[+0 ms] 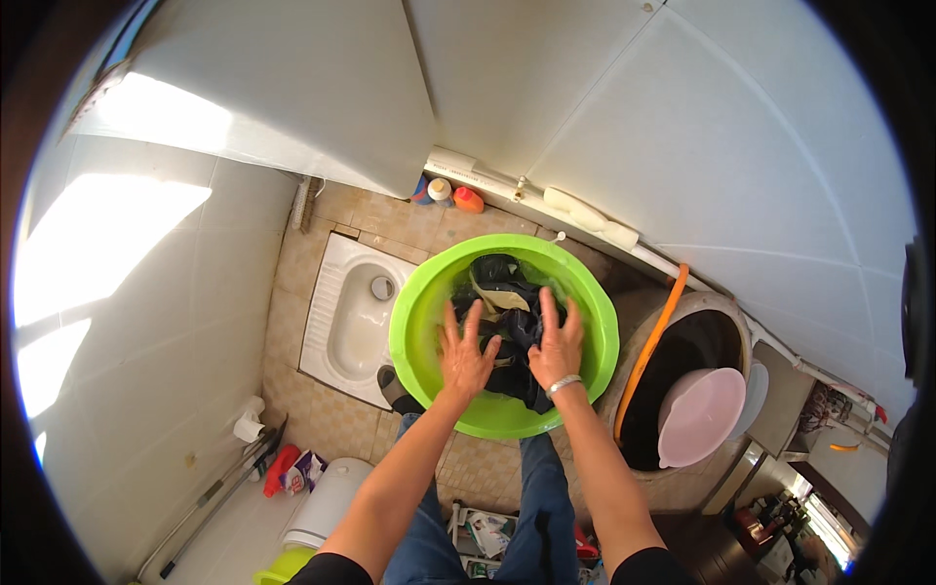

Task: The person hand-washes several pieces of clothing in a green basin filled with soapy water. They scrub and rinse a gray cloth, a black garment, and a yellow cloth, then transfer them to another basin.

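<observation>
A bright green basin [424,292] holds water and dark wet clothing [505,297] with a pale patch. My left hand [464,353] lies palm down, fingers spread, on the clothing at the near left of the basin. My right hand [557,341], with a bracelet at the wrist, presses flat on the dark clothing just beside it. Neither hand closes around anything. Both forearms come in from the lower edge over my jeans.
A white squat toilet [353,317] lies left of the basin. A large dark tub [682,385] with a pink basin [698,414] and orange hose [651,346] stands to the right. Bottles [447,192] sit by the far wall. A white bin [327,502] and cleaning items stand near left.
</observation>
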Demonstrator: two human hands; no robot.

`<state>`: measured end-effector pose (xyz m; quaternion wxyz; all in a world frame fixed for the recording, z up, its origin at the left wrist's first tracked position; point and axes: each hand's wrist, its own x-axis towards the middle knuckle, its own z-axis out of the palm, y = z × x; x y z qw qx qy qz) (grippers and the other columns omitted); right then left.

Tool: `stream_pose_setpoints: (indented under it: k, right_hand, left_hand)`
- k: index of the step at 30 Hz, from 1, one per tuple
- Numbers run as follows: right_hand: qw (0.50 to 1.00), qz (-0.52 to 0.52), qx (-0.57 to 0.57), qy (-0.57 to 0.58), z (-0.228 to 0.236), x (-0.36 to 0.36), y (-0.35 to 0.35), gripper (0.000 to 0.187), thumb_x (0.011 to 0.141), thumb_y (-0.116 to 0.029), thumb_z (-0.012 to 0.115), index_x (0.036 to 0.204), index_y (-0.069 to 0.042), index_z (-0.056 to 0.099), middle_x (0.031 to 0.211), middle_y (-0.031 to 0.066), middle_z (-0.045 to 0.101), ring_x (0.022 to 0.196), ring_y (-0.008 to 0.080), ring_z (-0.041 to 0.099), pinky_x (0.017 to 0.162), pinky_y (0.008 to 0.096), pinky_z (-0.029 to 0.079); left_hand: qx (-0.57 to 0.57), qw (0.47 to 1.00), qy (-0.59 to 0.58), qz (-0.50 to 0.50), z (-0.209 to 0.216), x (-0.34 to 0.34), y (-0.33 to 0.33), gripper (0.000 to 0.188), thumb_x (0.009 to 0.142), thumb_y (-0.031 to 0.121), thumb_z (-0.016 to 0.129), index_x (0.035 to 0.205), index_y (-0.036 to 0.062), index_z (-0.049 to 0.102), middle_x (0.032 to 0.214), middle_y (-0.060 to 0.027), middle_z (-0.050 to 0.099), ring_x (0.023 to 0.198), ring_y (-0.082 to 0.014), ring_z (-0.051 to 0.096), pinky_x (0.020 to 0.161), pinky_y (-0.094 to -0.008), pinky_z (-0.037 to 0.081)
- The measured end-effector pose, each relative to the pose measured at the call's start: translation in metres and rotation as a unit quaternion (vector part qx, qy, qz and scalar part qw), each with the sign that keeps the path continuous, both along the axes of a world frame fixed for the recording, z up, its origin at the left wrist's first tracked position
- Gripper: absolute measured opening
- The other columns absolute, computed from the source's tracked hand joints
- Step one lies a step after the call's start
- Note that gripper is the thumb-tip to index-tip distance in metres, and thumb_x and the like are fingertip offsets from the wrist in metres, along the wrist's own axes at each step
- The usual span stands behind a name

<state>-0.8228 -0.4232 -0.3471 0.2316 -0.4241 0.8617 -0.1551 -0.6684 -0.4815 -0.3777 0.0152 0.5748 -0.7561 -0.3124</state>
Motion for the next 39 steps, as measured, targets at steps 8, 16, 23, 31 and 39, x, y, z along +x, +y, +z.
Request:
stream_pose_setpoints:
  k: [8, 16, 23, 31, 39]
  right_hand:
    - [0.913, 0.226, 0.324, 0.104, -0.098, -0.006, -0.033, 0.070, 0.092, -0.017, 0.063, 0.149, -0.044, 0.034, 0.151, 0.0117, 0.041, 0.125, 0.0393, 0.046, 0.089, 0.0539, 0.049]
    - [0.993, -0.028, -0.078, -0.086, -0.077, 0.010, -0.033, 0.026, 0.071, 0.001, 0.064, 0.093, -0.010, 0.068, 0.104, 0.0176, 0.061, 0.094, 0.0409, 0.059, 0.082, 0.0463, 0.049]
    - [0.944, -0.002, -0.243, -0.221, 0.088, 0.105, 0.004, 0.029, 0.063, 0.006, 0.061, 0.080, -0.017, 0.064, 0.079, 0.0049, 0.050, 0.077, 0.0300, 0.057, 0.065, 0.0413, 0.049]
    - [0.943, 0.129, -0.296, -0.080, 0.011, 0.060, -0.046, 0.018, 0.085, -0.024, 0.068, 0.092, -0.010, 0.059, 0.079, 0.0081, 0.059, 0.072, 0.0315, 0.062, 0.056, 0.0436, 0.050]
    - [0.939, -0.152, -0.212, -0.223, -0.052, -0.011, 0.004, 0.081, 0.079, -0.025, 0.081, 0.139, -0.005, 0.030, 0.155, 0.0239, 0.028, 0.140, 0.0404, 0.032, 0.115, 0.0520, 0.028]
  left_hand:
    - [0.084, 0.930, -0.185, -0.308, -0.114, 0.005, -0.009, 0.057, 0.094, 0.030, 0.061, 0.143, 0.0044, 0.045, 0.154, -0.0233, 0.035, 0.132, -0.0459, 0.046, 0.102, -0.0559, 0.044]
    - [0.452, 0.645, 0.477, 0.390, -0.070, -0.013, -0.035, 0.031, 0.089, 0.025, 0.062, 0.115, 0.0079, 0.060, 0.104, -0.0057, 0.065, 0.093, -0.0221, 0.062, 0.086, -0.0398, 0.052]
    - [0.604, 0.486, 0.508, 0.374, 0.024, -0.025, -0.048, 0.043, 0.087, 0.042, 0.072, 0.111, 0.0066, 0.065, 0.097, -0.0110, 0.071, 0.083, -0.0272, 0.068, 0.075, -0.0392, 0.058]
    - [0.381, 0.562, 0.646, 0.349, -0.062, 0.040, -0.001, 0.015, 0.099, 0.017, 0.052, 0.104, 0.0111, 0.064, 0.098, -0.0104, 0.067, 0.089, -0.0196, 0.066, 0.078, -0.0361, 0.058]
    - [-0.016, 0.992, 0.053, 0.114, 0.008, -0.005, -0.014, 0.063, 0.092, 0.032, 0.067, 0.149, 0.0205, 0.042, 0.152, -0.0213, 0.034, 0.137, -0.0482, 0.034, 0.112, -0.0579, 0.032]
